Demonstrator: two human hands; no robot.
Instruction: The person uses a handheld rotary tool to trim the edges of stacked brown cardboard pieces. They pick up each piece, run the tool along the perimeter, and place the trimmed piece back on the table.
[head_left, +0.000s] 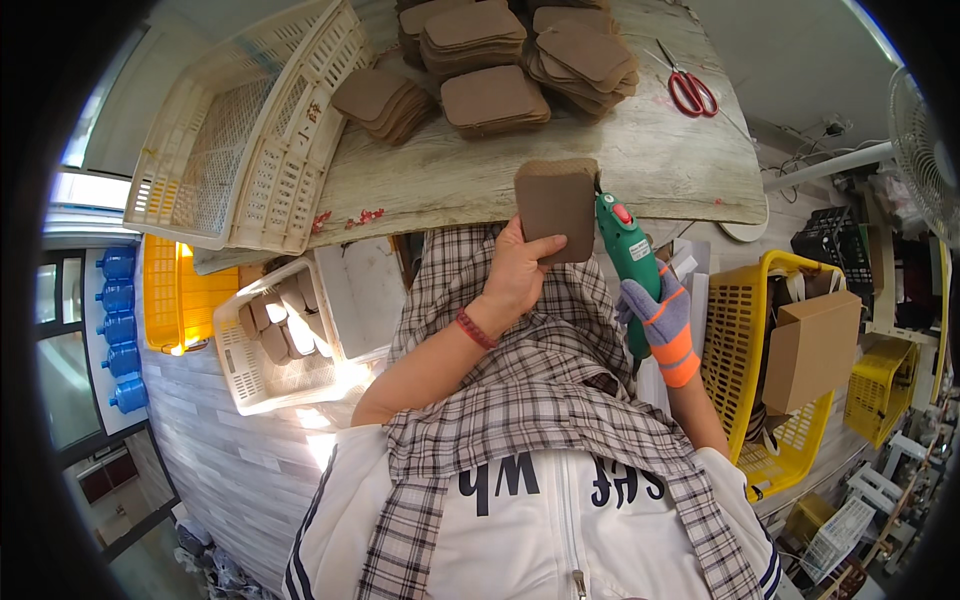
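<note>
- The left hand (517,268) had its fingers pinching a brown pad (557,215) by the tabletop's (440,180) near edge
- The gloved right hand (655,308) had its fingers wrapped around a green power tool (628,243), tip beside the pad's upper right corner
- Trimming seemed underway; the next move called, I judged, for steady guiding along the rim

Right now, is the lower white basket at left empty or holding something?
Not empty: several brown pieces lie inside the white basket.
</note>
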